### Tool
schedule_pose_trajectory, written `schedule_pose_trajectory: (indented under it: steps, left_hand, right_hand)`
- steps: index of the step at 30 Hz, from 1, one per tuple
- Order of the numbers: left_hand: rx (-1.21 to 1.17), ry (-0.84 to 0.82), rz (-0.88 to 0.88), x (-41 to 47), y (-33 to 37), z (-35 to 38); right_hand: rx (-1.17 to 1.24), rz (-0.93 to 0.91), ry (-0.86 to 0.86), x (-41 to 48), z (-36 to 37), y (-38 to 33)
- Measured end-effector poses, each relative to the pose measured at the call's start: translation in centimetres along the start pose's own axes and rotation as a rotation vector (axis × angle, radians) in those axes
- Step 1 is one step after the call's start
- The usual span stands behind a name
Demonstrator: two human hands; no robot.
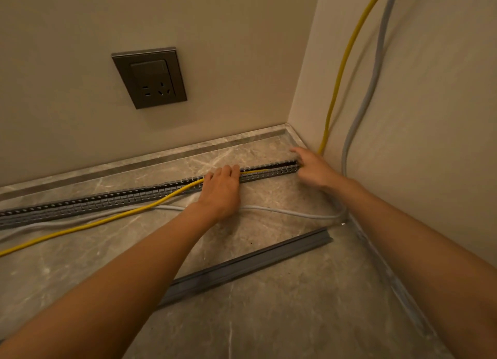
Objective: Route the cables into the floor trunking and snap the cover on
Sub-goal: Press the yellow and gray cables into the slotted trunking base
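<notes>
Cover lies loose and diagonal on the floor under the left forearm, not on the trunking. Beyond it the grey cable lies outside the trunking. Left hand sits palm down across the trunking, fingers straight and together, pressing the yellow cable, which is seated in the channel right of the hand and out on the floor to its left. Right hand is at the trunking's corner end, thumb out, fingertips hidden, so can't tell whether it grips anything; both cables climb the right wall.
</notes>
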State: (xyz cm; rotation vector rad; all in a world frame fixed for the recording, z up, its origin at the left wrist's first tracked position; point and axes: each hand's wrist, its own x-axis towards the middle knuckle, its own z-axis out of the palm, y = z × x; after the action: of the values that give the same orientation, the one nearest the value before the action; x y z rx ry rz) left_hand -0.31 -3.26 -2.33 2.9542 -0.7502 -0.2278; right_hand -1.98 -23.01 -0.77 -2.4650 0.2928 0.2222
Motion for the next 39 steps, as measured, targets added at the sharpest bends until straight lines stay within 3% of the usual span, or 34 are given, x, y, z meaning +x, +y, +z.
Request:
schedule_pose_trajectory:
  steps: [8, 13, 17, 21, 27, 31, 39]
  left_hand:
    - [-0.216, 0.148, 0.158, -1.2, 0.3, -0.6]
    - [-0.012, -0.129, 0.399, -1.2, 1.0, -1.3]
    - [-0.121, -0.123, 0.322, -1.1, 1.0, -1.3]
    - [-0.241, 0.060, 0.182, -1.1, 1.0, -2.2]
    - [-0.261, 0.226, -0.019, 0.0, 0.2, -3.5]
    - [-0.249, 0.206, -0.048, 0.6, -0.4, -3.4]
    - [-0.156, 0.067, -0.064, 1.7, -1.2, -1.9]
  right_hand:
    - [-0.002, -0.074, 0.013, -2.7, -0.8, -0.4]
    - [-0.017, -0.023, -0.083, -3.5, -1.3, -0.2]
    - [-0.070, -0.002, -0.164, -3.8, -1.6, 0.5]
    - [-0.072, -0.012, -0.214, -4.2, -2.0, 0.6]
    - [-0.161, -0.085, -0.033, -3.3, -3.0, -0.5]
    - [-0.207, -0.171, 0.001, -1.7, -2.6, -0.9]
    - [-0.219, -0.129, 0.043, 0.6, -1.3, -0.2]
